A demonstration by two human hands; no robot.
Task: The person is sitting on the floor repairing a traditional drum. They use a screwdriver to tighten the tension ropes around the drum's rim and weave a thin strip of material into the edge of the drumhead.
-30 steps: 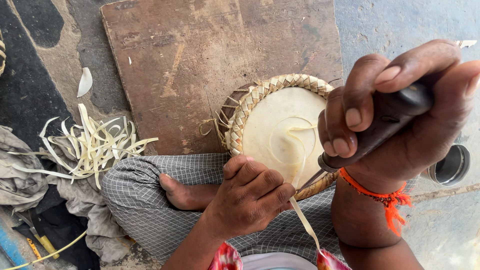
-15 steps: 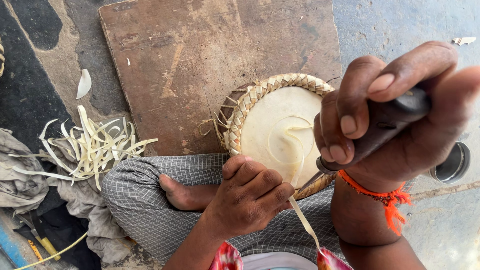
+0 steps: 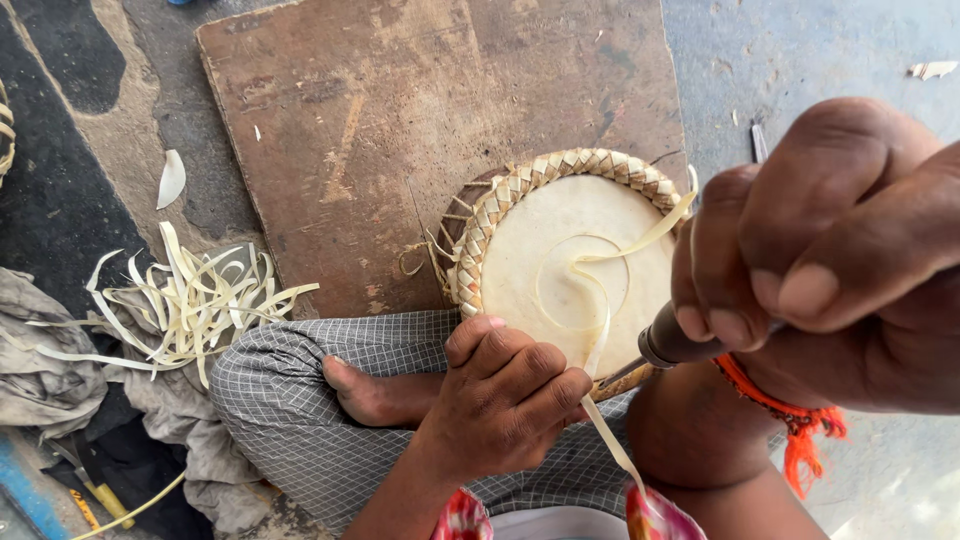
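1. Right hand [image 3: 830, 260]: seen closest to the camera and blurred, fingers [image 3: 720, 270] curled tight around the dark handle of an awl-like tool [image 3: 668, 345]. An orange thread [image 3: 790, 420] was tied at the wrist.
2. Awl-like tool: held slanting down and to the left, its thin metal tip set against the near rim of the round woven lid.
3. Left hand [image 3: 505, 400]: laid on the lap, fingers [image 3: 520, 365] bunched together and pressed on the lid's near edge; whether the strip was pinched under them could not be told.
4. Pale palm strip [image 3: 605, 330]: run up from the lap past the left hand, looped across the lid's face and ended at its right edge.
5. Round woven lid [image 3: 575, 255]: a cream disc bordered with plaited palm, propped against the knee, partly on the wooden board.
6. Checked cloth [image 3: 300, 400]: worn over the crossed legs, a bare foot [image 3: 375, 395] resting on it.
7. Loose bundle of pale strips [image 3: 190, 305]: left on the floor to the left of the knee, beside grey rags [image 3: 50, 360].
8. Wooden board [image 3: 420, 110]: worn brown, laid flat on the concrete floor [image 3: 820, 50] beyond the lid.
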